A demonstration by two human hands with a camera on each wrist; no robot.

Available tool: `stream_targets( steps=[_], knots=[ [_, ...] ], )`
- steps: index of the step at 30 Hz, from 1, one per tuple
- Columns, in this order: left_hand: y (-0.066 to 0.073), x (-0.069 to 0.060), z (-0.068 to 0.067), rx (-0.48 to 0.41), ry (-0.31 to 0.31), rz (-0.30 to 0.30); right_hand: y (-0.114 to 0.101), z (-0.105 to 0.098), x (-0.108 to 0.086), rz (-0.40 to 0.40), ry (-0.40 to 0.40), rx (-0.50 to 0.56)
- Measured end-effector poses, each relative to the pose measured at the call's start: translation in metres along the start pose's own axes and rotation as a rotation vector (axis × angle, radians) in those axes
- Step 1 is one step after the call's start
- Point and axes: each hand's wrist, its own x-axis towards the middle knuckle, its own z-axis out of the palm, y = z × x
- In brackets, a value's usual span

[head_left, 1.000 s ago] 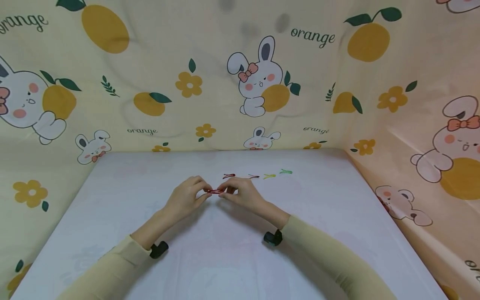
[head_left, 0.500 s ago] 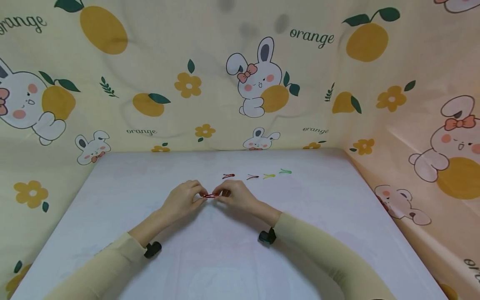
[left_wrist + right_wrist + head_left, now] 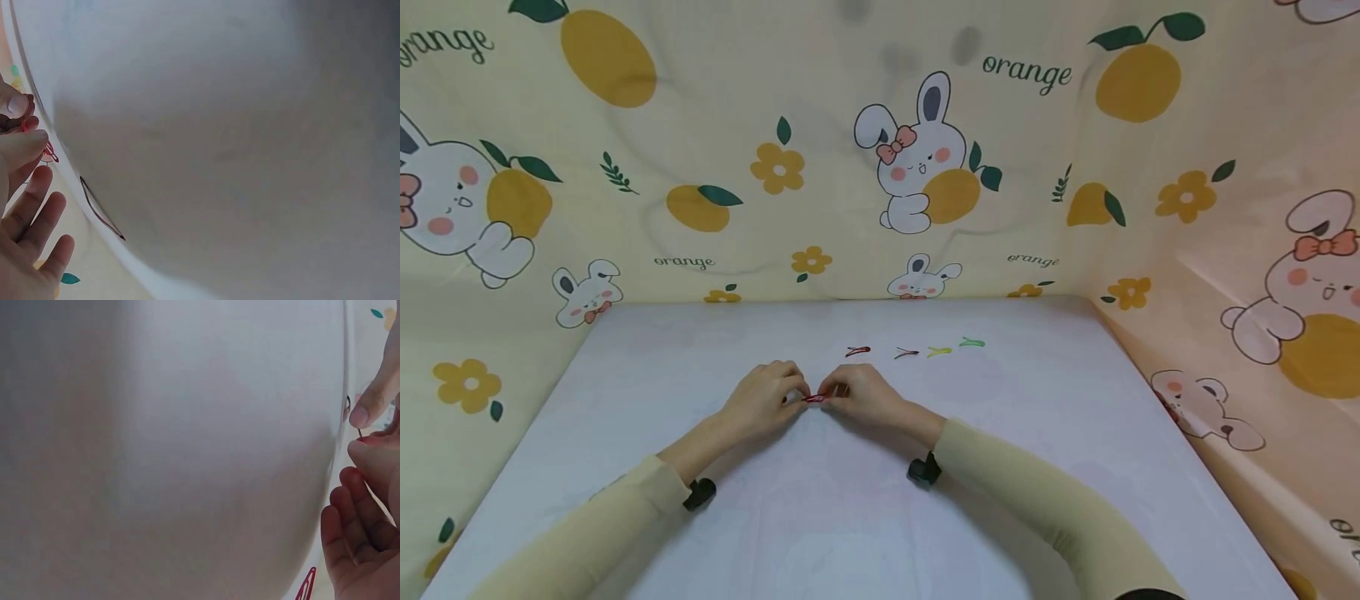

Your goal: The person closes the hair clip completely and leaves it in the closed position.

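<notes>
Your left hand [image 3: 763, 397] and right hand [image 3: 867, 395] face each other over the desk [image 3: 850, 525], each pinching 1 end of the same red hair clip [image 3: 815, 398]. The clip sits between your fingertips, nearer you than the row; whether its legs are parted, fingers hide. Beyond lie 4 more: a dark red clip [image 3: 857, 352], a thin brownish clip [image 3: 907, 353], a yellow clip [image 3: 939, 352] and a green clip [image 3: 972, 342], each forked.

Risks, as judged: uneven pressure from your 2 thumbs could flick the clip away, since so little of it is held. A sudden snap could nip a fingertip. Overbending might leave thin metal crooked. Reaching forward carelessly, a knuckle might knock the dark red clip.
</notes>
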Motion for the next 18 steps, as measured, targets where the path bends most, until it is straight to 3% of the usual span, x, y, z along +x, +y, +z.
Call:
stream_targets(
  steps=[18],
  knots=[
    [-0.0059,0.0045,0.0004,-0.037,-0.094,-0.071,0.0027,0.0038,0.0102,0.071,-0.036,-0.023]
  ],
)
